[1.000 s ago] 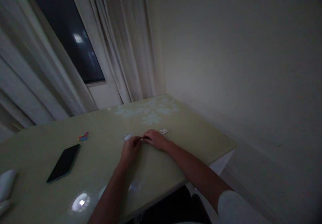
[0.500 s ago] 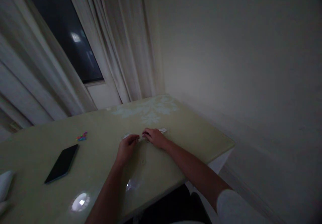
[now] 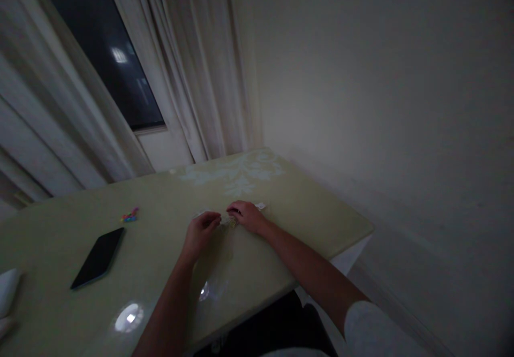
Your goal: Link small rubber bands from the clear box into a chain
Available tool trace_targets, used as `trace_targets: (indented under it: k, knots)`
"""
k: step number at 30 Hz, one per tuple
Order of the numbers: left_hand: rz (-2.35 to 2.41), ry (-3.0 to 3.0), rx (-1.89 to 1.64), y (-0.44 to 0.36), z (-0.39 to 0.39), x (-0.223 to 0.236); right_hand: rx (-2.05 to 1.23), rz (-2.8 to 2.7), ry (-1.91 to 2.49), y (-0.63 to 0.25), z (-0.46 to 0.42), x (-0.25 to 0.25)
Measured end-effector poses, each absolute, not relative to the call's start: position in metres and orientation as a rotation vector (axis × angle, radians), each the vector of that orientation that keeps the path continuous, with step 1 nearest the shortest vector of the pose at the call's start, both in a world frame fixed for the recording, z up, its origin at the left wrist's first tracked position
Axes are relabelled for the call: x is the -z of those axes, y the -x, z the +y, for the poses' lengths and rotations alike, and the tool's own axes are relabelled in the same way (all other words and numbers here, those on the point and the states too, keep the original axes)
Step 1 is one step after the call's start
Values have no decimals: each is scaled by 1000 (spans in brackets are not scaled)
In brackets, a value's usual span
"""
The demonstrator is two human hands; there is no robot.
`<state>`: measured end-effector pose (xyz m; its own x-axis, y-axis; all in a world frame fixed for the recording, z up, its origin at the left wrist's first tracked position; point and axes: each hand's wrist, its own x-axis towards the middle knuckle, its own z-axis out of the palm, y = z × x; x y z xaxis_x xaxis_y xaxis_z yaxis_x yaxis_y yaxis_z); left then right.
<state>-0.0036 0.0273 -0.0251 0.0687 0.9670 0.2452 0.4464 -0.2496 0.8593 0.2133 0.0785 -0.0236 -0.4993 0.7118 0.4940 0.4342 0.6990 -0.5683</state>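
Note:
Over the middle of the table, my left hand (image 3: 201,233) has its thumb and fingers pinched together; whatever lies between them is too small to make out. My right hand (image 3: 249,217) is close beside it, fingers curled and pressed toward the thumb. Small pale, yellowish pieces (image 3: 232,222) lie between the two hands, at the right fingertips, and their kind is unclear. Behind my right hand a white flat piece (image 3: 261,206) with small dark marks shows in part. Some faint clear or whitish material (image 3: 203,212) shows beyond the left hand.
A black phone or tablet (image 3: 98,258) lies on the glossy table (image 3: 160,282) to the left. Past it sits a small cluster of coloured pieces (image 3: 129,216). A white object (image 3: 8,291) is cut off at the left edge. A wall (image 3: 361,132) borders the table's right side.
The small yellowish ring-like piece that lay nearer me on the table no longer shows there, and yellowish pieces now show by the right fingertips. Both hands have barely shifted.

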Motion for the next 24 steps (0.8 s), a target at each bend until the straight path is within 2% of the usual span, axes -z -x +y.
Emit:
trace_targets:
  k: [10,24]
  knots:
    - [1468,-1777,-1213,-1,24,21,-417,-2207,889,-217,75,20]
    - [1393,-1776,-1353,-20,19,22,-485,-2147,747,-214,65,12]
